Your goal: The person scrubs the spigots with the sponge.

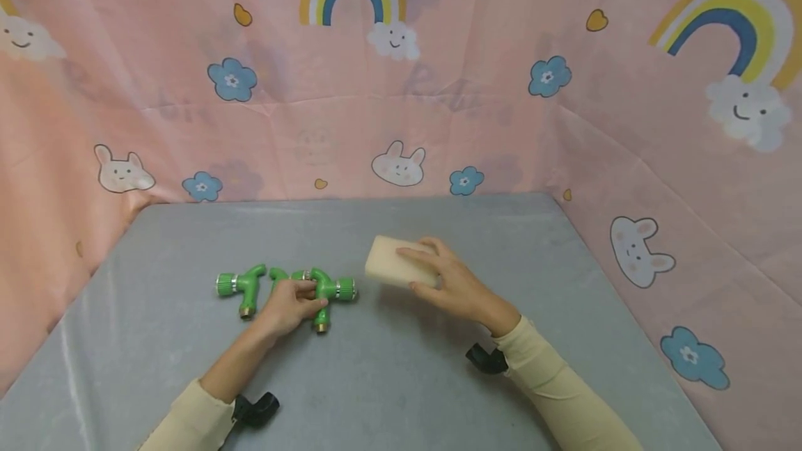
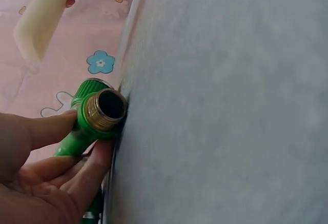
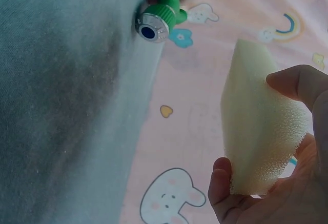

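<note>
My left hand (image 1: 289,308) pinches a green tap (image 1: 323,289) between thumb and fingers, low over the table. In the left wrist view its threaded brass end (image 2: 106,110) faces the camera. Behind the left hand lies a second green tap (image 1: 278,275), partly hidden by the fingers. A third green tap (image 1: 243,288) lies to the left of that hand. My right hand (image 1: 460,285) grips a cream-coloured sponge block (image 1: 395,261), held up above the table to the right of the taps. The right wrist view shows the porous face of the sponge (image 3: 277,137) between thumb and fingers.
A grey cloth covers the table (image 1: 388,381). Pink printed curtains (image 1: 476,117) hang along its back and both sides. Black curved pieces (image 1: 257,409) are worn at both wrists, below the sleeves.
</note>
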The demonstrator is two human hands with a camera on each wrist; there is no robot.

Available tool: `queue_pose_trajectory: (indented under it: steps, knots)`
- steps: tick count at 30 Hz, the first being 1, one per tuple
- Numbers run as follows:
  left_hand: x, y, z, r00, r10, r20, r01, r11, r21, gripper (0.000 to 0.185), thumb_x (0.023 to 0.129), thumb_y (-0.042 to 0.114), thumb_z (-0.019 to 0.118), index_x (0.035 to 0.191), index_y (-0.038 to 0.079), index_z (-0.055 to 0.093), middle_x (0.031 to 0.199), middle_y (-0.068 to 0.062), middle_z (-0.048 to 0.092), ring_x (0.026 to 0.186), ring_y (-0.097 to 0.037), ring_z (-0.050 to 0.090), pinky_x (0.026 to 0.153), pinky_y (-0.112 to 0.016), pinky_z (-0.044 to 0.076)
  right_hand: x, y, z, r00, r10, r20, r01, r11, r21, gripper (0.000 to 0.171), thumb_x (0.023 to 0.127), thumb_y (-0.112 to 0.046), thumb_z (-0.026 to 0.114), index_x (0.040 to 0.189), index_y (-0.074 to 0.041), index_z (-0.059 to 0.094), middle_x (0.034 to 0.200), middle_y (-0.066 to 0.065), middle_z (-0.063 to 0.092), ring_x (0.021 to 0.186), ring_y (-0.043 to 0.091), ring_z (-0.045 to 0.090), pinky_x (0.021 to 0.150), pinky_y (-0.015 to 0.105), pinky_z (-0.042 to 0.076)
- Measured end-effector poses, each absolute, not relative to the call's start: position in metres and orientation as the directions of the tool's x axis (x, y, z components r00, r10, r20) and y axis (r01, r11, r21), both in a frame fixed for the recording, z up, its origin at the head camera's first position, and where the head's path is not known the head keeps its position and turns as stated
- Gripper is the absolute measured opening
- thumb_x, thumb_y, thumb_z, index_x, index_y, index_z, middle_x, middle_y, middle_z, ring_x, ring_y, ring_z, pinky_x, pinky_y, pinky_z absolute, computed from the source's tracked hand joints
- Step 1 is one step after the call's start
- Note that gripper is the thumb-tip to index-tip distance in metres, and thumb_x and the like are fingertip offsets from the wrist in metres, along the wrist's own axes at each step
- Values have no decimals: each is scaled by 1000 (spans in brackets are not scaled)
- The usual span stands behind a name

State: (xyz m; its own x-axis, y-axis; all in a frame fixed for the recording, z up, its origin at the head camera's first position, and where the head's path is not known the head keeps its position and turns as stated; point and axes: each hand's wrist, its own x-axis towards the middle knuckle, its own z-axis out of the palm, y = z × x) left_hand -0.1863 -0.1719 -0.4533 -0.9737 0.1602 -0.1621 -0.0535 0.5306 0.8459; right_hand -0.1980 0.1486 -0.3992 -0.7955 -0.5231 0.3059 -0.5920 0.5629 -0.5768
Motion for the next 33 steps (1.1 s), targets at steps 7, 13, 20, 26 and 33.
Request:
queue_pose_trajectory:
  steps: [7,13,20,26,33]
  knots:
    - [-186,-170,-451,-970,226,-86,86,656,750,15,98,12,65,98,-3,65,77,-8,63,64,-11,52,53,-22,43,-199,148,-400,-794,-527,304,-594,565,-572,55,90,-15,71,144,-19,57,143,20,47,116,33,56,89,43,51]
    - [-186,-174,-442,-974,204,-98,80,715,694,42,97,18,68,128,-10,62,93,-11,73,66,-13,54,56,-24,45,-200,147,-400,-787,-531,313,-603,556,-573,55,90,-14,71,143,-17,58,143,20,48,117,33,56,90,44,51]
    - [-184,-183,-429,-975,191,-113,59,714,697,43,98,27,67,129,-2,65,113,-17,74,91,-19,64,70,-27,51,-200,147,-400,-786,-533,313,-603,555,-573,55,90,-15,71,144,-17,57,143,21,47,117,33,56,89,42,51]
    - [-182,-188,-420,-983,177,-51,95,727,680,40,100,29,64,131,4,66,116,-19,73,94,-23,67,70,-30,54,-200,148,-400,-794,-527,303,-591,553,-587,55,91,-15,71,144,-18,57,144,21,46,117,34,56,89,43,51]
    - [-183,-200,-408,-991,132,-27,81,745,662,44,101,33,62,137,6,61,123,-19,69,106,-34,69,75,-40,57,-201,148,-400,-804,-517,292,-577,563,-592,56,91,-15,71,144,-19,57,146,22,45,118,35,56,89,44,51]
